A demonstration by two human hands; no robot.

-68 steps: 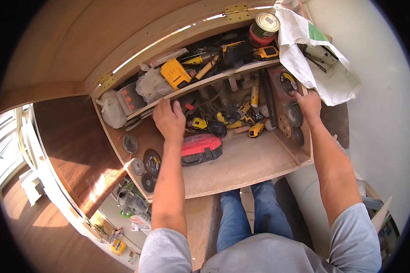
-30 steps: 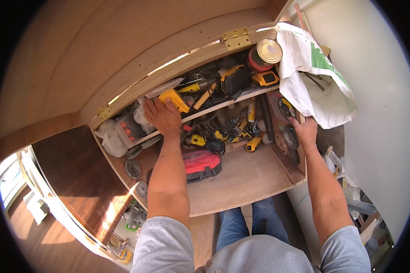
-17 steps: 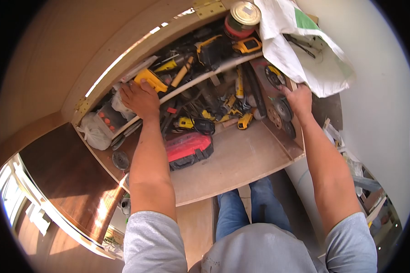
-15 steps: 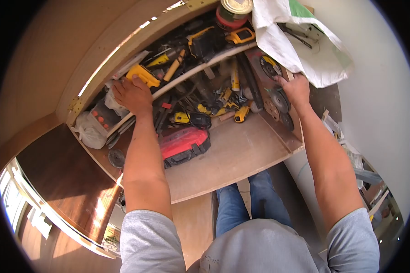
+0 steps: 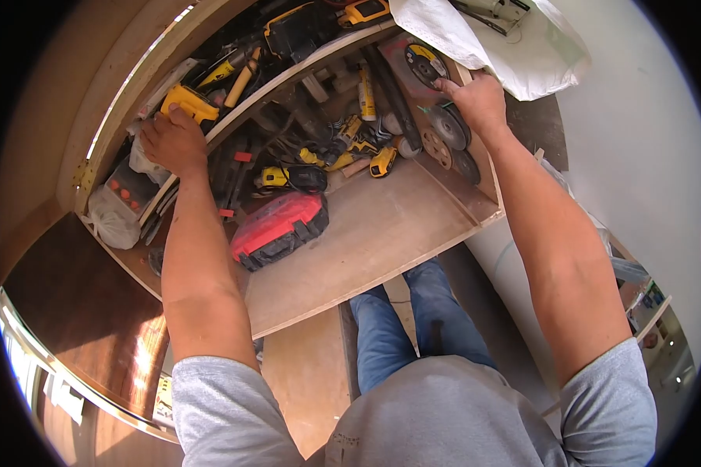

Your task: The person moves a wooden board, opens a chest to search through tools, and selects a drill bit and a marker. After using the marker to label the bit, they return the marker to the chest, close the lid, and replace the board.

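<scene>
My left hand (image 5: 173, 142) lies over the upper left of a wooden tool box, fingers slightly apart and bent. Its thumb side touches a yellow tool or case (image 5: 188, 103), and a white plastic bag (image 5: 139, 158) shows beside the fingers. My right hand (image 5: 479, 103) is closed around the top edge of the box's right side panel (image 5: 487, 167). Just inside that panel, near my thumb, is a black and yellow disc (image 5: 424, 64); further grinding discs (image 5: 448, 126) stand below it. A red and black case (image 5: 280, 229) rests on the box floor.
A wooden rail (image 5: 304, 66) divides the box; behind it are a wooden handle (image 5: 243, 78) and a black and yellow tool (image 5: 292, 31). A yellow drill (image 5: 350, 136) and a yellow tube (image 5: 366, 93) lie in front. A white sack (image 5: 537, 54) hangs at the right corner.
The view has shifted, so the box and its contents appear further left and higher. A round can at the top has left the view. Both hands keep their places on the box.
</scene>
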